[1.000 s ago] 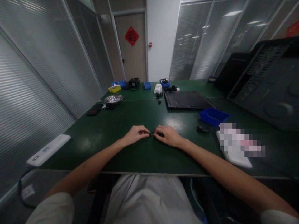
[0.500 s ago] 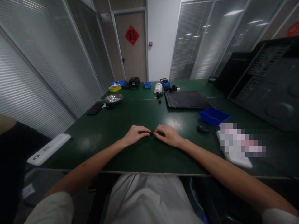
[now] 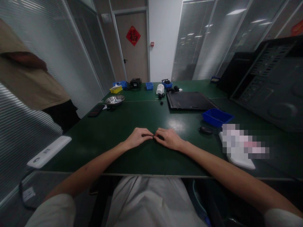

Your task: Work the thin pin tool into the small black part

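Over the middle of the green table [image 3: 132,160], my left hand [image 3: 139,137] and my right hand [image 3: 168,138] meet fingertip to fingertip. Both are closed in a pinch. Between the tips sits a very small dark piece [image 3: 153,136], mostly covered by the fingers, and its kind is too small to make out. To the right of my right hand lies a black computer mouse [image 3: 205,130], apart from it.
Right of the hands are a blue tray [image 3: 217,117], a white slab [image 3: 241,160] under a blurred patch, and a black flat panel [image 3: 190,101]. Left are a long white device [image 3: 50,152], a phone [image 3: 96,110] and a metal bowl [image 3: 115,100]. Another person [image 3: 30,75] stands at the left.
My right fingertips have drawn slightly closer to my left ones, and the light thin bit between them no longer shows. The other person has moved along the table's left side, away from me.
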Demonstrator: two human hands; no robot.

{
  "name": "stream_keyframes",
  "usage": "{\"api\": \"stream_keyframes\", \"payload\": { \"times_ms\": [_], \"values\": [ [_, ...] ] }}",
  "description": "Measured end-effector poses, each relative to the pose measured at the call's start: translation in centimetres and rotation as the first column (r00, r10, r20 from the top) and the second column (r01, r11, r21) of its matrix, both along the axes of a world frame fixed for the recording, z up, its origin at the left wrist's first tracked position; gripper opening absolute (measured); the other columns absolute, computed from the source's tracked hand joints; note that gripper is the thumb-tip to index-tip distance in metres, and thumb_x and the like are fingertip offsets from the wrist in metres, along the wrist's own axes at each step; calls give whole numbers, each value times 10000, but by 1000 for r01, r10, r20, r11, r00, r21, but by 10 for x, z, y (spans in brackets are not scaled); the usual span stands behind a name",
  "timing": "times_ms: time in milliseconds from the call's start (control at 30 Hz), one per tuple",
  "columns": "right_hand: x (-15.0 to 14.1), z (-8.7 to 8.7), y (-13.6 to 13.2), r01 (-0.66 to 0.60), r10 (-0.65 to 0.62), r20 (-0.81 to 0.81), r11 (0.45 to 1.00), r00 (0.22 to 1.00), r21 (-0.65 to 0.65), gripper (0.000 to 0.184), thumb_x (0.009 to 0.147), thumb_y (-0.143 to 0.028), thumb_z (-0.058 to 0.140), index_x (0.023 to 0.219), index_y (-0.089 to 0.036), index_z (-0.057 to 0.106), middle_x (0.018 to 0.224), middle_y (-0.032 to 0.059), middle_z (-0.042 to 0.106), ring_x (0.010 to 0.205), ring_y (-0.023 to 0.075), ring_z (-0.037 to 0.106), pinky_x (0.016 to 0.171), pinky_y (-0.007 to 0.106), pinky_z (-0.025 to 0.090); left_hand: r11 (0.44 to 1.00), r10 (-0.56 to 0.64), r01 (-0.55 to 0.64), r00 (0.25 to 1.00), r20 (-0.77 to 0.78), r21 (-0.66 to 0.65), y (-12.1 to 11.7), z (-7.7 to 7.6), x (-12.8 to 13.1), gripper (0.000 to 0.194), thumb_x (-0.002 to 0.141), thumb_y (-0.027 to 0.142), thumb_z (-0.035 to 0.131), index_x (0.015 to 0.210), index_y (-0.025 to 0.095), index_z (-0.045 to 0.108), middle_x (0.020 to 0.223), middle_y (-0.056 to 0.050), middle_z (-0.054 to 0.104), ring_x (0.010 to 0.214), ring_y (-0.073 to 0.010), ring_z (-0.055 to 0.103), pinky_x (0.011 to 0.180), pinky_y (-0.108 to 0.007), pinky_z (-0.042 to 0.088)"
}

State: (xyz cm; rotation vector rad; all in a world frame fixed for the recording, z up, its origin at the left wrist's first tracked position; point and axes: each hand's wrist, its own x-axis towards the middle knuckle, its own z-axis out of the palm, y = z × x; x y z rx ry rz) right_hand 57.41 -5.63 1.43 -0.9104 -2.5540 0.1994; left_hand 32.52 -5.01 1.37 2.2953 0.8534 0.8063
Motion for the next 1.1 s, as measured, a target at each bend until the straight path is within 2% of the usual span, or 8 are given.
{"api": "stream_keyframes", "payload": {
  "times_ms": [267,467,600,800,967,1100],
  "values": [
    [1,-2,4,16,-17,-42,999,999,-39,147,1025,-315,551,1030,-204,647,990,41,671,816,161,624,714,271,401,999,44,-45,999,31,6,4,-5,2,220,945,327,700,1073,196,822,1058,-77,770,966,-209,720,891,-296,537],
    [1,0,4,22,-22,1,999,1000,-31,150,1016,-327,564,1015,-209,656,971,34,672,781,155,611,687,269,373,998,-15,14,1000,9,65,5,-3,-3,221,959,298,683,1106,199,814,1075,-71,763,981,-196,714,910,-296,538],
    [1,-2,4,27,-27,-27,999,999,-33,155,1024,-327,554,1027,-210,655,959,32,666,785,153,606,689,267,372,998,-25,25,1000,-5,56,4,-1,-5,247,962,315,677,1130,186,802,1088,-81,757,990,-198,709,916,-299,540],
    [1,1,3,23,-25,-39,999,999,-42,164,1034,-328,538,1037,-206,649,969,35,667,792,154,614,694,268,385,998,11,-10,1000,-28,59,4,0,-5,255,998,307,610,1116,184,801,1094,-86,754,969,-195,699,887,-297,532],
    [1,4,2,24,-26,-32,998,999,-58,151,1018,-321,561,1020,-206,659,969,34,676,790,156,620,698,273,392,997,51,-48,998,-48,58,2,2,-4,264,1006,323,592,1058,160,793,1034,-88,742,855,-176,667,765,-269,513],
    [1,2,3,16,-18,-35,998,999,-64,149,1011,-322,569,1012,-207,664,984,34,684,792,154,628,699,269,393,985,126,-117,990,-59,127,7,0,-4,272,1017,329,577,1066,164,787,1034,-85,720,826,-166,642,746,-272,499]
  ]
}}
